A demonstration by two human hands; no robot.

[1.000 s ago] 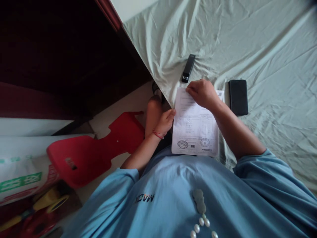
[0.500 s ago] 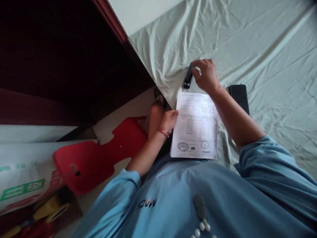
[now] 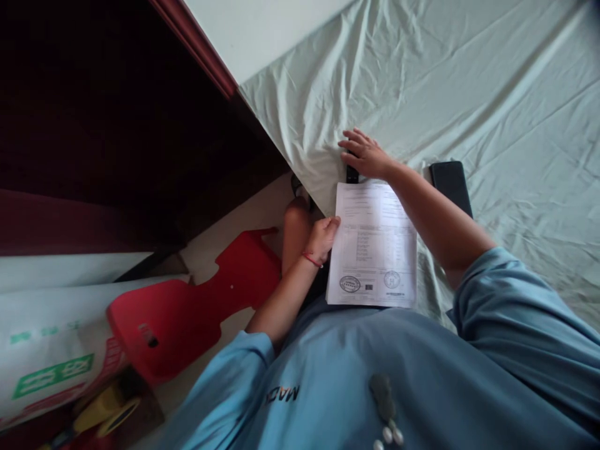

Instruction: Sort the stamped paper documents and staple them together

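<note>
My left hand [image 3: 324, 239] is closed on the left edge of a stack of printed papers [image 3: 372, 247], its thumb on top and the other fingers hidden beneath. The top sheet carries printed text and two round stamps near its lower edge. Just beyond the far edge of the papers, my right hand [image 3: 367, 155] lies over a black stapler [image 3: 352, 175], fingers stretched out and apart. Most of the stapler is covered by that hand; only its near end shows clearly. Whether the palm presses on it I cannot tell.
A black phone-like object [image 3: 451, 187] lies right of my right forearm on the wrinkled pale bedsheet [image 3: 525, 112]. To the left are a red plastic seat [image 3: 187, 312], a white printed sack [image 3: 51, 337] and dark wooden furniture [image 3: 84, 219].
My right hand has moved left and nearer, and its fingers have spread over the stapler. The stapler has come to lie closer to the papers' far edge. My left hand keeps its hold.
</note>
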